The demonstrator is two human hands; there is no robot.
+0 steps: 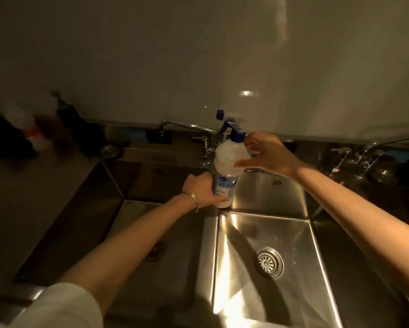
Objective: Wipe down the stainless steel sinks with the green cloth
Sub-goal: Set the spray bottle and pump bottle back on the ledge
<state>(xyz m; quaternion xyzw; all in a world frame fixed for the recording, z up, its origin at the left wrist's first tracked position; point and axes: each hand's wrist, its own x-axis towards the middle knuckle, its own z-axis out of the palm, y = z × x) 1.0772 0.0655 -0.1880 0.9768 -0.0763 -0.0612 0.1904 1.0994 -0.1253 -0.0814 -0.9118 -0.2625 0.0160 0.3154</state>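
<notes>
left hand (202, 191) fingers curled (bangled wrist) | right hand (268, 153) fingers spread

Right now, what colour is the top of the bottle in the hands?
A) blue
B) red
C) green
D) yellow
A: the bottle has a blue spray top, while the left hand grips its lower part and the right hand is open by its neck.

A pale, glossy wall (175, 55) filled the upper half, carrying one small bright reflection right of its middle. Below the wall ran a steel backsplash ledge (132, 132) with a swivel faucet (182, 125). At the wall's lower left, a steel counter (33, 185) held a dark pump bottle (67, 114) and blurred containers. The lighting was dim and warm.
</notes>
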